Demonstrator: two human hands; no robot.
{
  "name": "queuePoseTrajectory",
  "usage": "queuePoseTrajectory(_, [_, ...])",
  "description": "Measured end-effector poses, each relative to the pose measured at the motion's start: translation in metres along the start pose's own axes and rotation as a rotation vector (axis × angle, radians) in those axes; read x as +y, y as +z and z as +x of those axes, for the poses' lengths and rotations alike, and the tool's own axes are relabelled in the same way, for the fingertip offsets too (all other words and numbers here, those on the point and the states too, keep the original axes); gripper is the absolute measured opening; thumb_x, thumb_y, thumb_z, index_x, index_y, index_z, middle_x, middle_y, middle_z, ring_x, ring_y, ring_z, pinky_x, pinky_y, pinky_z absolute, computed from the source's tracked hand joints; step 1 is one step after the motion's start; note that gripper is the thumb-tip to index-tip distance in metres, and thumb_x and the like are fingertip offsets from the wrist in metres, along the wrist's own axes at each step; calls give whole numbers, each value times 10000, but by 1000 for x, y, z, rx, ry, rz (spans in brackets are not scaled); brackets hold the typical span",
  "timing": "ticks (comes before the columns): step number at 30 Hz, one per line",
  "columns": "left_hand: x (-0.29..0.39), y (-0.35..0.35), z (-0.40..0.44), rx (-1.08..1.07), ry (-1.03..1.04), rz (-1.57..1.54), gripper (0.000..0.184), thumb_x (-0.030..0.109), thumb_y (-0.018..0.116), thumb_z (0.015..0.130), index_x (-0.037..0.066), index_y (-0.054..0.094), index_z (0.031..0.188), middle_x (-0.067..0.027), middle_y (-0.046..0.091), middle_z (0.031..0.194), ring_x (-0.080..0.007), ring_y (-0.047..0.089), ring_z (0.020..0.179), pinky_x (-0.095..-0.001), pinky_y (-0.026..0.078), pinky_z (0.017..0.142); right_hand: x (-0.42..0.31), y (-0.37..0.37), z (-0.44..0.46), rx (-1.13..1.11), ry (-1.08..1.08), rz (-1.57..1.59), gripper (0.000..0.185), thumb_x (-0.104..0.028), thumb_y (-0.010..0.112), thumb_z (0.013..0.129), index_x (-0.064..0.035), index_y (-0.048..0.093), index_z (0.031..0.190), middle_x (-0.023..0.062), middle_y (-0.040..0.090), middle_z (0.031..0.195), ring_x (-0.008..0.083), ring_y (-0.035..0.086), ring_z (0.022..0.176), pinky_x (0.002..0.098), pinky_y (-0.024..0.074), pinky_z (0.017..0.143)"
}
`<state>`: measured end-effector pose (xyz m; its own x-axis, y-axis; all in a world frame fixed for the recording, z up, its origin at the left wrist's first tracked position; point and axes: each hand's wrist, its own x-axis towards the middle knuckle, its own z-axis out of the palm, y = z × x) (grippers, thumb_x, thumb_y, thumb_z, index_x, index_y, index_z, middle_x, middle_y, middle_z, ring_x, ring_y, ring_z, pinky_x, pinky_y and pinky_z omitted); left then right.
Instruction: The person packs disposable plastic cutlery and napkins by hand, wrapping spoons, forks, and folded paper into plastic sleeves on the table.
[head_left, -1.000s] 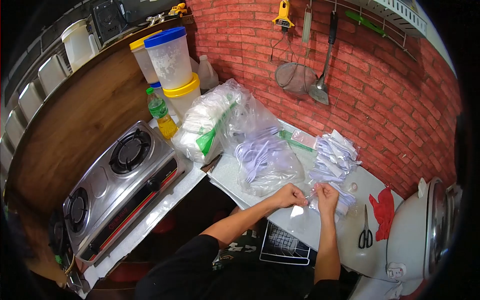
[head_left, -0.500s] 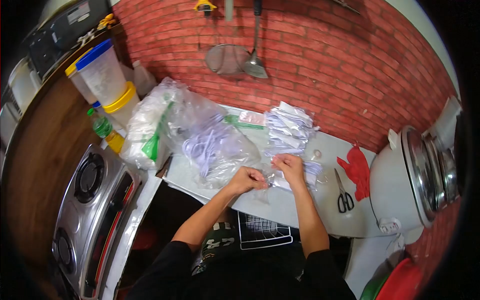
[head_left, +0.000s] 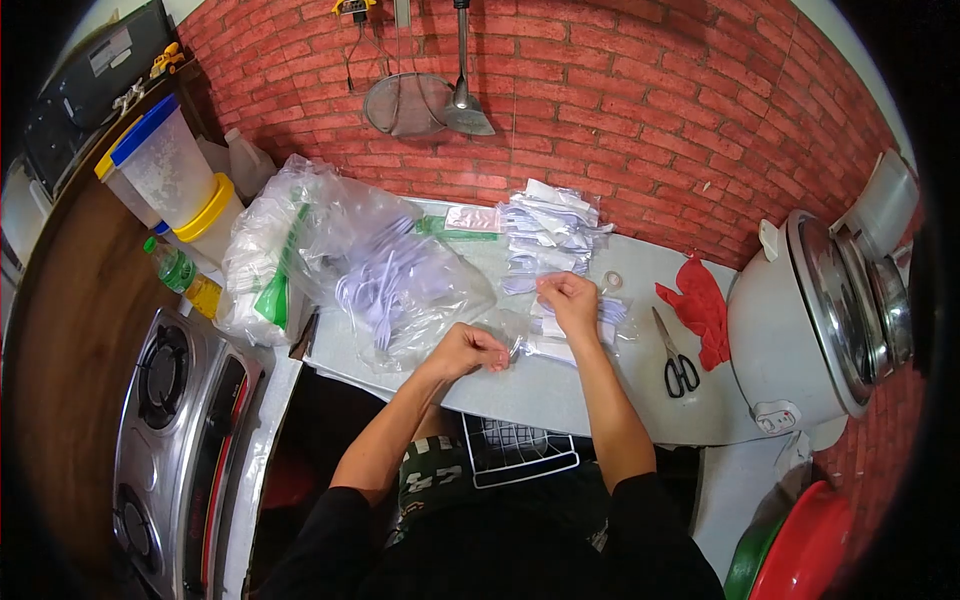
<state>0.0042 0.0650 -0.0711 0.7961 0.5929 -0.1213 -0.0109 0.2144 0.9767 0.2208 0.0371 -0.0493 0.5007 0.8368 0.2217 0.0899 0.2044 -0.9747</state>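
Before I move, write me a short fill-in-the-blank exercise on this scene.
The bag of forks lies to the ____ of the stacked packets.
Nearer the scissors is the ____ hand.
The crumpled item beside the scissors is coloured ____.
The strainer hangs against a wall of red ____.

Missing words: left; right; red; bricks.

Scissors point(head_left: 675, 365) on tbl point(head_left: 540, 398), btwn cutlery packs point(head_left: 552, 235) & rice cooker point(head_left: 785, 330).

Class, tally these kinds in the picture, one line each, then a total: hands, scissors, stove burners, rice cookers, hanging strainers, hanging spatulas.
Hands: 2
Scissors: 1 pair
Stove burners: 2
Rice cooker: 1
Hanging strainer: 1
Hanging spatula: 1
Total: 8
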Motion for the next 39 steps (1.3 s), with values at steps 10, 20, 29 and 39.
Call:
queuePoseTrajectory(10, [0, 5, -3, 87, 67, 52, 157, 17, 720, 770, -44, 684, 910, -125, 685, 797, -153, 649, 720, -256, 519, 673, -17, -11, 2, -57, 135, 52, 118, -95, 716, 781, -7, 640, 760, 46, 652, 701, 77, 570, 573, 202, 403, 518])
queuePoseTrajectory(20, [-12, 0, -1, 165, 115, -242, 151, 23, 637, 842, -80, 663, 948, -119, 678, 812, -139, 627, 704, -245, 503, 652, -41, -31, 6, -135, 414, 228, 162, -143, 682, 814, -4, 620, 870, 91, 643, 785, 96, 505, 487, 174, 274, 382])
queuePoseTrajectory(29, [-15, 7, 1, 276, 202, -106, 66, -37, 676, 771, -67, 671, 830, -106, 673, 743, -135, 622, 641, -236, 496, 600, -23, -63, 16, -193, 356, 143, 118, -85, 661, 805, 1, 616, 874, 96, 648, 763, 88, 509, 478, 178, 289, 356])
queuePoseTrajectory(39, [-11, 2, -5, 153, 191, -120, 83, 18, 701, 783, -40, 690, 842, -91, 680, 761, -119, 626, 669, -229, 496, 629, -7, -58, 27, -164, 181, 111, 101, -91, 675, 818, -2, 633, 840, 84, 646, 683, 43, 393, 359, 184, 228, 309])
